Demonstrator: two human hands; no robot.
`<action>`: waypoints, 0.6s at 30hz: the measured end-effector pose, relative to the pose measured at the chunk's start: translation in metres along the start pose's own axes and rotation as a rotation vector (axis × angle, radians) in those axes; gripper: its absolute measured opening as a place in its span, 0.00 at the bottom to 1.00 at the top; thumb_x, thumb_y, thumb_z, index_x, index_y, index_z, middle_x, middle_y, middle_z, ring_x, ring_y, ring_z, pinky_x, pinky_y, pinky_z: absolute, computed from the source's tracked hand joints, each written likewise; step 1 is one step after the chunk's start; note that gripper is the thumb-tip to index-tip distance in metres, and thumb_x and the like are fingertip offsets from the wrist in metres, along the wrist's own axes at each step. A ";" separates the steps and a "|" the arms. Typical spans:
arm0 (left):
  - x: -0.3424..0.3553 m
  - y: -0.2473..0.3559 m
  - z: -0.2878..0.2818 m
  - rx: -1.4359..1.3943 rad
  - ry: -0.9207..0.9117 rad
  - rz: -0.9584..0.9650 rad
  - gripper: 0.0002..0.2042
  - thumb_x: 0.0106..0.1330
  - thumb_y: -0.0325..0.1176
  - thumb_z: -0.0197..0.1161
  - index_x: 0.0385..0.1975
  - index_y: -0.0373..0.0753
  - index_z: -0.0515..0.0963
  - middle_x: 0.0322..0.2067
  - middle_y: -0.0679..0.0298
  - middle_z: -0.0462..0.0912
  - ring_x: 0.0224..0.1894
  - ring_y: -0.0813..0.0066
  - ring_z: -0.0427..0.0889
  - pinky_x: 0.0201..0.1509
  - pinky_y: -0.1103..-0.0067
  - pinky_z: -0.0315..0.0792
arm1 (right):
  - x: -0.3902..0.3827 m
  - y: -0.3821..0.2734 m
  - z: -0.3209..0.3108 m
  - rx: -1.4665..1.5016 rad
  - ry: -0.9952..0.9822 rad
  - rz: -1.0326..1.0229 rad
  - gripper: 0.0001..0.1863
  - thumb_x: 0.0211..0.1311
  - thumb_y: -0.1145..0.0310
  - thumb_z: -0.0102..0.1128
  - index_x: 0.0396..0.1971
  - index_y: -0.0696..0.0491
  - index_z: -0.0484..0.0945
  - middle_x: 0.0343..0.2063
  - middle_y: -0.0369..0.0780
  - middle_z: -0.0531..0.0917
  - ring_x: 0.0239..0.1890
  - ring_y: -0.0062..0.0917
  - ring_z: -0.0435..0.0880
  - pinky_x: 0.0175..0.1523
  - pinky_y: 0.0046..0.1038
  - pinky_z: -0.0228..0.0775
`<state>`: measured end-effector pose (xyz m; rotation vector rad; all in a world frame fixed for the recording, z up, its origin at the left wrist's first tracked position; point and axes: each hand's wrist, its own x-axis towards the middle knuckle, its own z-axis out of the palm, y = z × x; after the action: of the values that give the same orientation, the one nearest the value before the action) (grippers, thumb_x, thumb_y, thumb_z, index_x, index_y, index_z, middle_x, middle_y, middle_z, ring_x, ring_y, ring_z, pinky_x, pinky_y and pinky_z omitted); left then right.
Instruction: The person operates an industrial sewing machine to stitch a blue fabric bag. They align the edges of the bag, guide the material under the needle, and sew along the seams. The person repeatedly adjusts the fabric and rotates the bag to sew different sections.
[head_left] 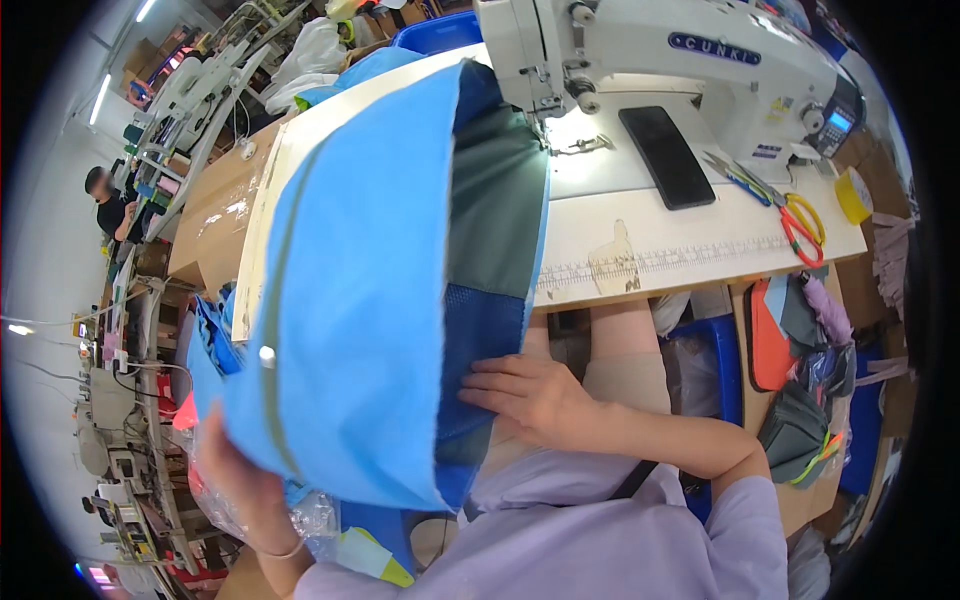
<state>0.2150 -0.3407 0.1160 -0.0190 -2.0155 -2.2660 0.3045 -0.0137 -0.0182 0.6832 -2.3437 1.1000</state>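
Note:
A large light-blue fabric piece (360, 270) with a dark green stripe hangs over the front edge of the sewing table (690, 240). Its inner side shows dark green lining (495, 200) and dark blue mesh (480, 335). The far end of the piece lies by the needle of a white sewing machine (640, 50). My right hand (530, 400) rests on the mesh near the lower end, fingers stretched out flat. At the lower left edge of the blue fabric is my left hand (240, 475), smeared by motion, its fingers not clear.
On the table lie a black phone (667, 157), red-and-yellow-handled scissors (800, 225), small blue-handled snips (740, 180) and a yellow tape roll (853, 195). Fabric pieces (800, 430) lie on a lower surface at right. A person (112, 207) sits far left near other machines.

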 end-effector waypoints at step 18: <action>0.055 -0.108 0.217 0.906 -1.025 1.116 0.16 0.58 0.18 0.63 0.48 0.34 0.82 0.58 0.53 0.79 0.62 0.49 0.76 0.65 0.59 0.71 | -0.062 0.018 0.024 0.197 0.269 0.379 0.17 0.50 0.77 0.68 0.43 0.58 0.85 0.50 0.45 0.85 0.56 0.38 0.82 0.64 0.37 0.73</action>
<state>0.1371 -0.1176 0.0398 -1.8910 -2.1788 -0.5347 0.3367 -0.0078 -0.0794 0.1368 -2.1980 1.4971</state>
